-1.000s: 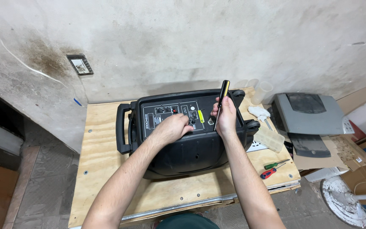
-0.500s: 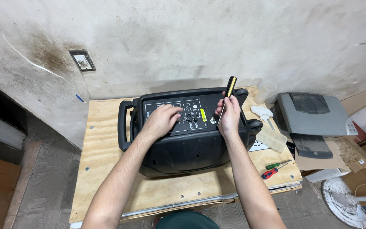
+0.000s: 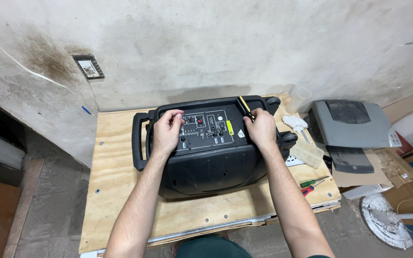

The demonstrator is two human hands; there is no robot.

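Now the black speaker [image 3: 211, 148] lies on its back in the middle of the frame, on the plywood bench [image 3: 115, 191], with its control panel [image 3: 209, 130] facing up and its handle [image 3: 138, 141] to the left.

Both hands have shifted outward since a second ago. The left hand [image 3: 167, 131], which lay flat over the middle of the panel, has slid to the panel's upper left corner, and its fingers [image 3: 175, 115] are now curled and pinching at the panel edge. The right hand [image 3: 261, 130] has moved from the panel's right side to its upper right corner. It grips a screwdriver [image 3: 244, 108] with a black and yellow handle, which stood nearly upright before and now leans over, its butt pointing to the upper left. Its tip is hidden behind the fingers, so whether it sits in a screw cannot be told.

With a hand at each top corner, the work looks to have passed from the panel's face to its edges and fastenings.

To the right lie a grey printer [image 3: 350, 126], a clear plastic box [image 3: 309, 153] and two more screwdrivers [image 3: 313, 184], green and red, all apart from the hands.
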